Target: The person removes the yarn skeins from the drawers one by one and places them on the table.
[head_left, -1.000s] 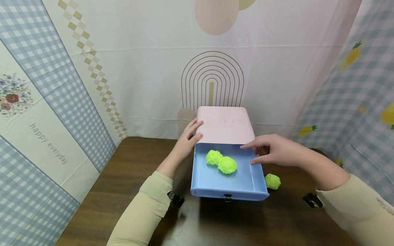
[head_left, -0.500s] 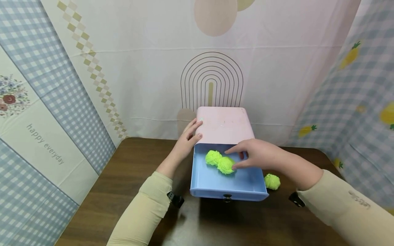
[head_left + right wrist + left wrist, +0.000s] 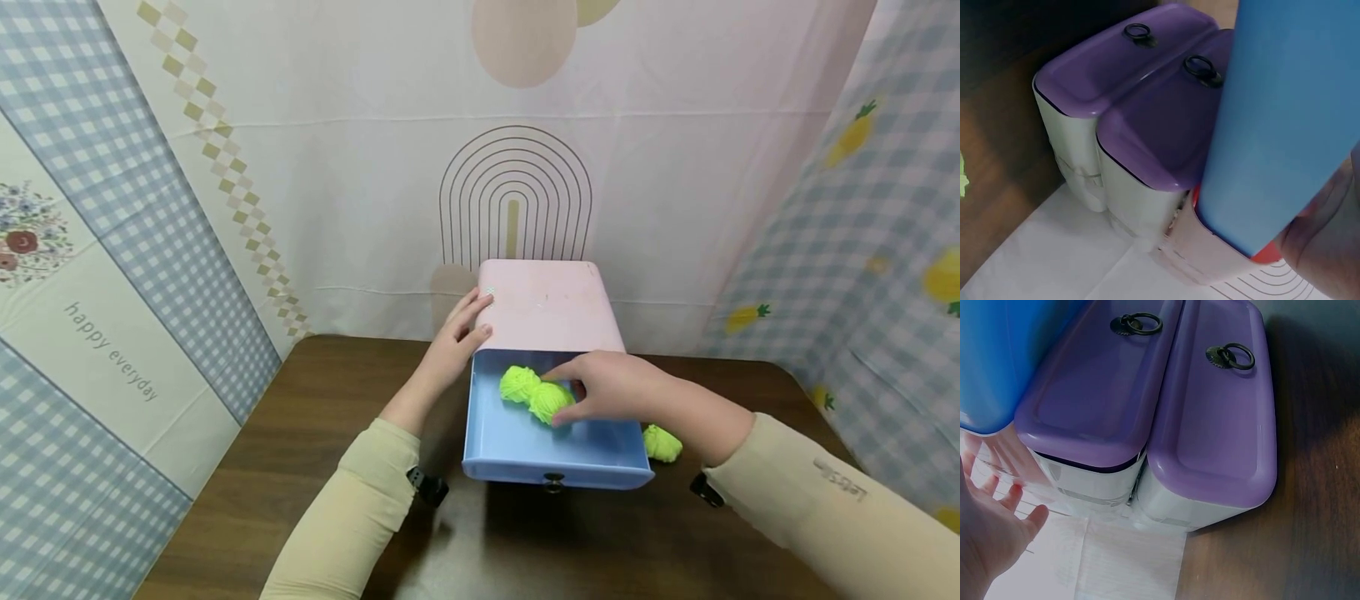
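Observation:
Two neon yellow-green balls of yarn lie touching in the pulled-out blue drawer (image 3: 592,446) of a small cabinet with a pink top (image 3: 551,304). My right hand (image 3: 618,385) reaches in over the drawer's right side, thumb and fingers curled round the nearer yarn ball (image 3: 549,402). The farther yarn ball (image 3: 519,383) sits just to its left. Against the cabinet's upper left side rests my left hand (image 3: 448,343), fingers extended. In the right wrist view the drawer's blue side hides my right fingertips.
Another yarn ball (image 3: 663,443) lies on the brown wooden table (image 3: 300,467), right of the drawer and partly behind my forearm. Below the blue drawer, the left wrist view shows two purple drawer fronts (image 3: 1216,419) with ring pulls. A patterned cloth (image 3: 360,192) hangs behind the cabinet.
My right hand has moved left from the drawer's right edge to the nearer yarn ball, and its fingers have closed in around it. My left hand has stayed in place.

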`<state>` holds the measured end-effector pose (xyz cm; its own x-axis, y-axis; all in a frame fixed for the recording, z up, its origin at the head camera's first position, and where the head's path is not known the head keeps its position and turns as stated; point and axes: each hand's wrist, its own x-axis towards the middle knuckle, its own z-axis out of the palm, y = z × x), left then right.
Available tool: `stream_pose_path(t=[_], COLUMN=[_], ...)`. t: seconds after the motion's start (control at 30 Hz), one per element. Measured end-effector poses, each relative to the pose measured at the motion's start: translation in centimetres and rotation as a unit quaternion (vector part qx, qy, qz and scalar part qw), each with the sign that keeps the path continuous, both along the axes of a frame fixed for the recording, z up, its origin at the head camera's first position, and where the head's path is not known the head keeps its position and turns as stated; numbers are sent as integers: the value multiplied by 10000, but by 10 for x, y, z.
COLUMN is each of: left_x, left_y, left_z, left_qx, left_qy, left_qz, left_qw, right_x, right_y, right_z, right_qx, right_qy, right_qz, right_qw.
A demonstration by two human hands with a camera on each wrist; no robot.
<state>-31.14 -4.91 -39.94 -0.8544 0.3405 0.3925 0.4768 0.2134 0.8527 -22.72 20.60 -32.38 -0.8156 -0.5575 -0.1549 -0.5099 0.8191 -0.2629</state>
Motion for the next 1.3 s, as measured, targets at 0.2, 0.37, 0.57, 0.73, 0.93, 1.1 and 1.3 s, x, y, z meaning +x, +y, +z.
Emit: stream_pose_path(t=[0.2, 0.37, 0.57, 0.73, 0.93, 1.1, 1.3], left_x=[0, 0, -1, -1, -1, -1, -1], left_y=[1, 1, 1, 2, 2, 1, 0], left_z=[1, 2, 3, 3, 1, 1, 0], left_qx=[-33, -38, -25, -49, -49, -45, -44], left_qy=[-27, -42, -50, -44, -12, -30, -42], left_qz=[-17, 17, 47, 65, 65, 57, 59], left_qw=[10000, 10000, 10000, 10000, 10000, 10000, 10000], right_x=[0, 0, 0, 0, 1, 2, 2], right_y=[-1, 0, 1, 2, 3, 3, 3], right_z=[-2, -2, -3, -4, -4, -4, -1], right_qx=[143, 66, -57, -128, -225, -329, -467], right_qy=[173, 236, 244, 266, 267, 323, 263], right_qz=[32, 61, 169, 253, 300, 366, 374], right_qw=[9997, 9997, 9995, 9992, 9989, 9983, 9979])
